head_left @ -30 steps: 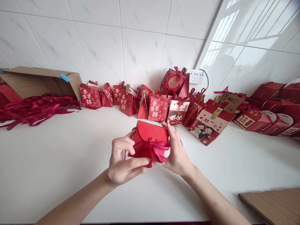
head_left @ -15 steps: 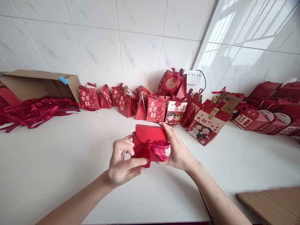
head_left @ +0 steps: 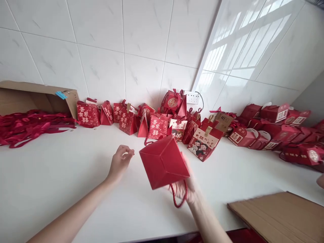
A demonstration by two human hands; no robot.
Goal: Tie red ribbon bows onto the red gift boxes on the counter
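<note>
My right hand (head_left: 186,189) holds a small red gift box (head_left: 163,162) from behind and below, its folded plain face turned toward me. A twisted red cord handle (head_left: 181,199) loops below the box beside my palm, and another bit of cord shows at its upper left. The ribbon bow is out of sight. To the left of the box and apart from it, my left hand (head_left: 122,157) hovers over the white table with thumb and fingertips curled together in a ring. Nothing shows between them.
Decorated red boxes (head_left: 158,126) line the wall, with more piled red boxes (head_left: 278,133) at right. Left, a cardboard carton (head_left: 37,89) stands by heaped ribbons (head_left: 32,126). A cardboard sheet (head_left: 278,216) lies front right. Part of another person's hand (head_left: 321,181) enters at the right edge.
My left hand has let go of the gift box and moved left. The box has been turned in my right hand, so its bow side is now hidden. The view has shifted right.
</note>
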